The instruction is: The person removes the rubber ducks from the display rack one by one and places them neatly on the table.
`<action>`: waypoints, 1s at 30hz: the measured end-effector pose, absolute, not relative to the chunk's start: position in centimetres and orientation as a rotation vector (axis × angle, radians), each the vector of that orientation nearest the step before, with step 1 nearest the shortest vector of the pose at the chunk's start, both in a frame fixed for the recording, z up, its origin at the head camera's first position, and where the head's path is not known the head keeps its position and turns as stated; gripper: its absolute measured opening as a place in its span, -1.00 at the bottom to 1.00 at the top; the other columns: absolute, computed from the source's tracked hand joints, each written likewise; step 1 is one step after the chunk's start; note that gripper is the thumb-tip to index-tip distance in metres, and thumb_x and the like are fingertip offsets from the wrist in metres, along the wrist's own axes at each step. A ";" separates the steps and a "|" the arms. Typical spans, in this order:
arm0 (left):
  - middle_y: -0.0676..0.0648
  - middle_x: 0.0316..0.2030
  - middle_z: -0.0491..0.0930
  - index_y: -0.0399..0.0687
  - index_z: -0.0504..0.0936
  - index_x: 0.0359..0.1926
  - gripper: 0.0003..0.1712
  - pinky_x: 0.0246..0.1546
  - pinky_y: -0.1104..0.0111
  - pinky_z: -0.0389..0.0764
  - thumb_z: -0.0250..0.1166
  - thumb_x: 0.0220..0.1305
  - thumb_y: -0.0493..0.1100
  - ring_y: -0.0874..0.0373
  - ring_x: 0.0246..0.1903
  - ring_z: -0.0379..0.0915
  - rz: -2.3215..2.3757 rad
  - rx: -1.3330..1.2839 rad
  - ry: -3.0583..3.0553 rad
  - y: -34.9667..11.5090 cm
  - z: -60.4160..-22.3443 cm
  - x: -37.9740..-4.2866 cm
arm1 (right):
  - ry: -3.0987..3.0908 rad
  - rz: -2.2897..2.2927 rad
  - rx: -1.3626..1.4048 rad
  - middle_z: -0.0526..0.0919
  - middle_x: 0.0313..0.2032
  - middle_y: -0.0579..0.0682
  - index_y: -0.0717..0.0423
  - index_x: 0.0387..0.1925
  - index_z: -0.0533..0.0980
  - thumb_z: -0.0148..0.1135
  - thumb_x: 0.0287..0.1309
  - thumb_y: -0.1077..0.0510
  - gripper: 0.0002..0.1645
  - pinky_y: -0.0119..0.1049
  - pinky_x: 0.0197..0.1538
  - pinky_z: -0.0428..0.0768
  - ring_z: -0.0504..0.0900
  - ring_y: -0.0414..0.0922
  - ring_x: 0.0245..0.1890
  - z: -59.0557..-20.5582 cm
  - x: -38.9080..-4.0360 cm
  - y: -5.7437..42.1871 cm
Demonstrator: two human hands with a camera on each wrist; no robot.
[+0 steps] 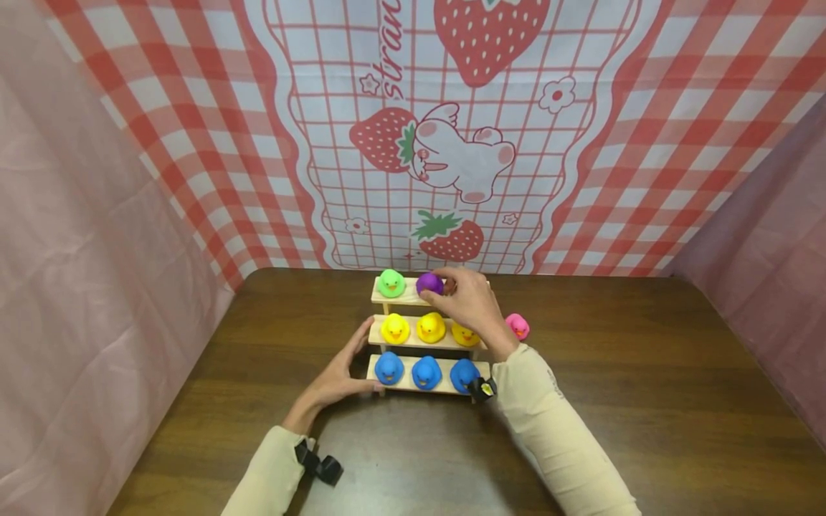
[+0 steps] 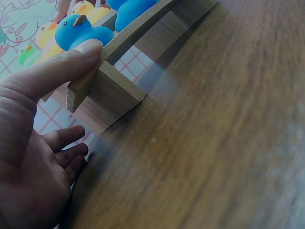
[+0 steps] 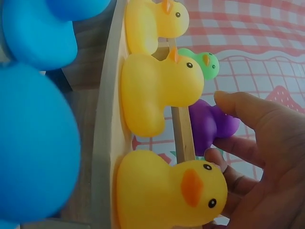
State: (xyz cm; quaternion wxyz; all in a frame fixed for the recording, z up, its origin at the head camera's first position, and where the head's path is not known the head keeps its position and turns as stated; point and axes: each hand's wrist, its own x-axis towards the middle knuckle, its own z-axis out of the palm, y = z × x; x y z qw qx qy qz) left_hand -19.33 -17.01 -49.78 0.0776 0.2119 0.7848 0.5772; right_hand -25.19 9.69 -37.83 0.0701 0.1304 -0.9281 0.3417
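A three-step wooden stand holds rubber ducks. My right hand reaches over it to the top step and pinches a purple duck between thumb and fingers, next to a green duck. In the right wrist view the thumb is on one side of the purple duck and the fingers on the other. My left hand steadies the stand's left end. Its thumb presses the bottom step beside a blue duck, while the other fingers spread along the side.
Yellow ducks line the middle step, one partly behind my right wrist. Blue ducks line the bottom step. A pink duck sits right of the stand on the brown wooden table. Checked strawberry cloth hangs behind.
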 end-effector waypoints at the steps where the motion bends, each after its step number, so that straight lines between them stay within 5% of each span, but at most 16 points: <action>1: -0.13 0.62 -0.14 0.09 -0.14 0.62 0.36 0.47 -0.38 -0.14 0.60 -0.02 -0.18 -0.36 0.53 -0.09 1.729 0.633 2.350 -17.0 -49.8 -19.3 | -2.791 1.031 0.392 0.73 -0.24 0.07 -0.01 0.12 0.63 0.45 0.10 -0.18 -0.41 -0.30 -0.26 0.50 0.59 -0.05 -0.28 -37.8 -25.2 9.8; 14: -0.11 0.62 -0.13 0.31 -0.12 0.61 0.34 0.49 -0.35 -0.14 0.59 0.00 -0.20 -0.32 0.54 -0.07 1.732 0.653 2.350 -17.0 -49.7 -19.4 | -2.785 1.042 0.407 0.72 -0.25 0.05 -0.02 0.09 0.64 0.46 0.10 -0.16 -0.44 -0.30 -0.25 0.48 0.60 -0.05 -0.26 -37.4 -25.1 10.7; 30: -0.10 0.62 -0.13 0.20 -0.12 0.61 0.35 0.50 -0.33 -0.09 0.60 -0.02 -0.19 -0.31 0.54 -0.07 1.727 0.627 2.357 -16.9 -49.8 -19.3 | -2.777 1.081 0.379 0.73 -0.24 0.07 0.04 0.17 0.60 0.45 0.12 -0.10 -0.40 -0.31 -0.25 0.46 0.58 -0.05 -0.28 -36.6 -24.6 13.3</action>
